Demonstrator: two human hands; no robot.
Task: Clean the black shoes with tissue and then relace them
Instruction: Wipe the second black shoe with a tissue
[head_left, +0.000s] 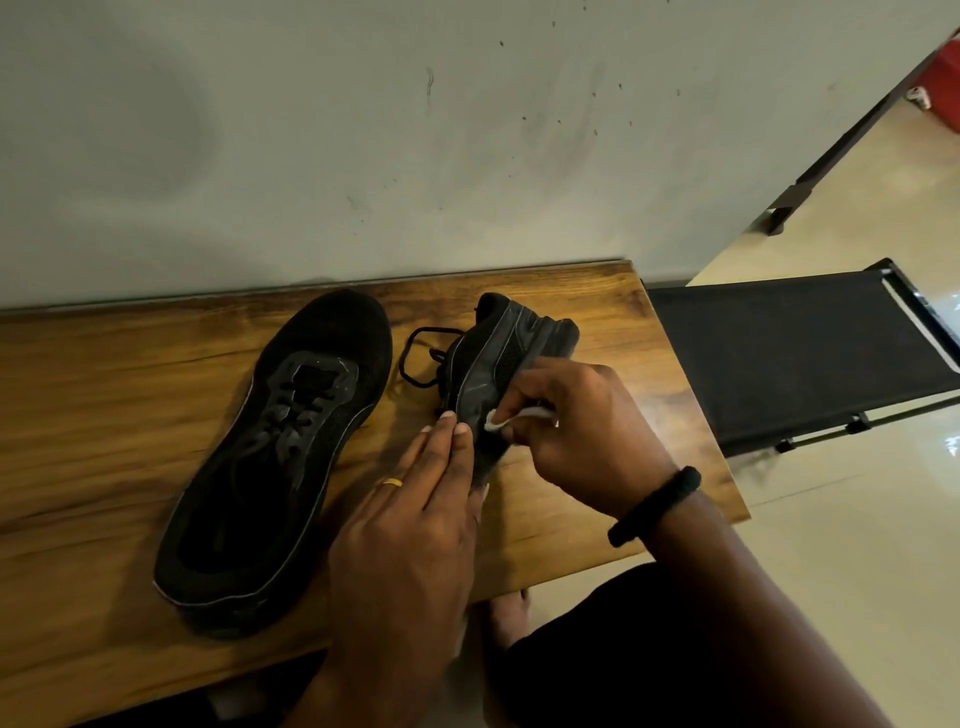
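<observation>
Two black shoes lie on a wooden table (104, 395). The left shoe (275, 457) sits upright with its laces in. The right shoe (498, 353) is tipped on its side, sole edge toward me, and a loose black lace (415, 358) loops out beside it. My left hand (415, 519), wearing a gold ring, steadies this shoe, fingers straight on top and the thumb on its near side. My right hand (587, 436), with a black band at the wrist, pinches a small white tissue (506, 418) and presses it against the shoe's side.
The table stands against a pale scuffed wall (415, 130). A black fabric rack or cot (789, 353) stands just past the table's right end on a glossy light floor (857, 545). A bare foot (506, 618) and a dark-clothed knee show below the table's front edge.
</observation>
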